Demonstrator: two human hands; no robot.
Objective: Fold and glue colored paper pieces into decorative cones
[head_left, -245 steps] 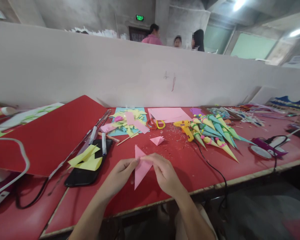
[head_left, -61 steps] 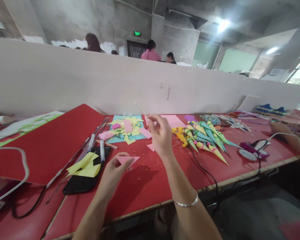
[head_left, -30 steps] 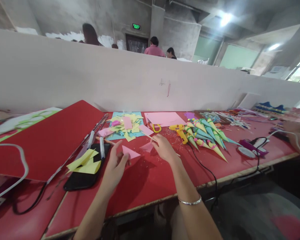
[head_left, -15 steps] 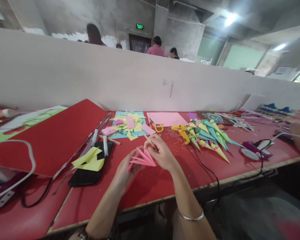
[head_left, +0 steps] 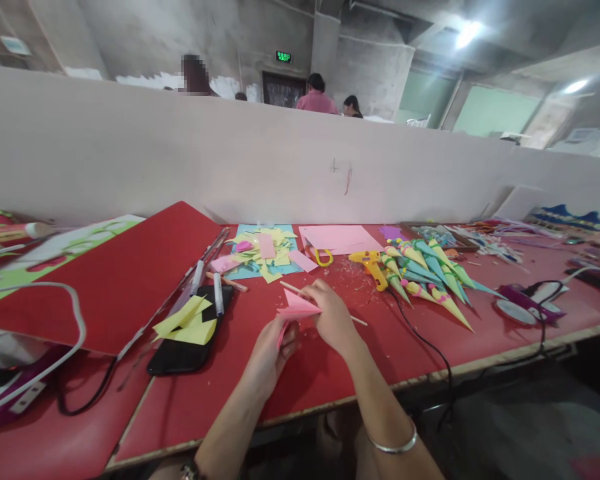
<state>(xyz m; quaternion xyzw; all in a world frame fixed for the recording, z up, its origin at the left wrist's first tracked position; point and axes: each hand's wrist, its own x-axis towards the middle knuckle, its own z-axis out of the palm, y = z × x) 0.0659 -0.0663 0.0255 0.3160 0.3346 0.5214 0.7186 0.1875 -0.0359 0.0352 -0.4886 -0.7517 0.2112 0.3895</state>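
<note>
A pink folded paper point(head_left: 298, 306) with pointed, fanned-out flaps is between my two hands, over the red table. My left hand point(head_left: 271, 352) grips its lower part from below, fingers curled. Closed at the paper's right corner, my right hand point(head_left: 331, 321) also has a thin pale stick point(head_left: 359, 321) running through it. The stick's other end pokes out past the fingers at upper left. My right fingertips are partly hidden, so their exact hold on the paper is unclear.
Left of my hands, yellow paper pieces point(head_left: 190, 323) lie on a black phone point(head_left: 173, 360) beside markers. Behind are paper scraps point(head_left: 275, 257) and yellow-handled scissors point(head_left: 324, 259). A yellow glue gun point(head_left: 371, 267), its cable, and several paper cones point(head_left: 440, 267) lie to the right.
The pink paper has turned, showing a broader flap instead of several narrow points. My right hand has tilted the stick flatter, and its rear end now shows beyond the hand.
</note>
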